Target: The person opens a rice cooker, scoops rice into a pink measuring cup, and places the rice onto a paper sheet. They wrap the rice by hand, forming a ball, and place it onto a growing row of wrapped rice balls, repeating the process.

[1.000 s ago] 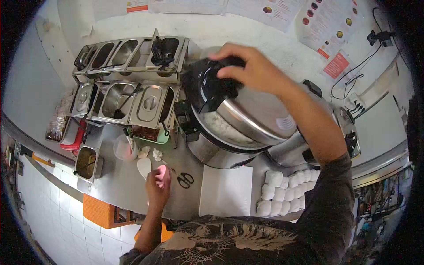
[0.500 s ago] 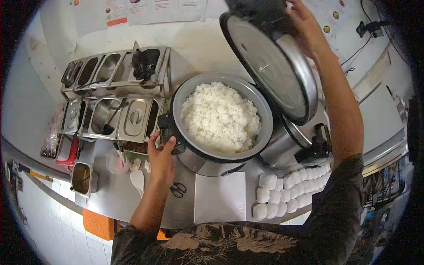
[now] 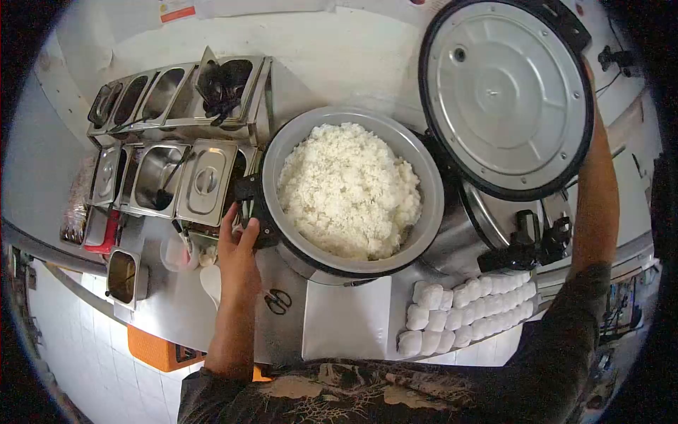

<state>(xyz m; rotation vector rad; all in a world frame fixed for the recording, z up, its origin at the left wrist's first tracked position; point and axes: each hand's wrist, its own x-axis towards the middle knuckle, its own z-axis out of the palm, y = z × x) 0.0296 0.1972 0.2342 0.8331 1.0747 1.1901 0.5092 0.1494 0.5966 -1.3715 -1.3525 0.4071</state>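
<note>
Heaped white rice point(image 3: 349, 191) fills the grey inner pot of a large rice cooker point(image 3: 432, 201). Its round metal lid point(image 3: 494, 92), rimmed in black, is tilted far up on the right with the underside facing me. My right hand point(image 3: 590, 81) is at the lid's right edge, its fingers mostly hidden behind it. On the left, my left hand point(image 3: 239, 251) is beside the cooker's black side handle point(image 3: 248, 189), thumb and index finger spread apart and fingertips close to the handle. Black-handled scissors point(image 3: 277, 301) lie right of that wrist.
Rows of white wrapped lumps point(image 3: 459, 311) sit at the front right, beside a white sheet point(image 3: 346, 318). Steel food pans point(image 3: 205, 180) stand in two tiers at the left. A white rice paddle point(image 3: 210, 281) and a plastic cup point(image 3: 176, 253) lie nearby. Another steel pot point(image 3: 487, 205) stands behind the cooker.
The lid has swung further open to the right, now showing its underside, and my right hand has moved right and behind it. My left hand stays by the handle.
</note>
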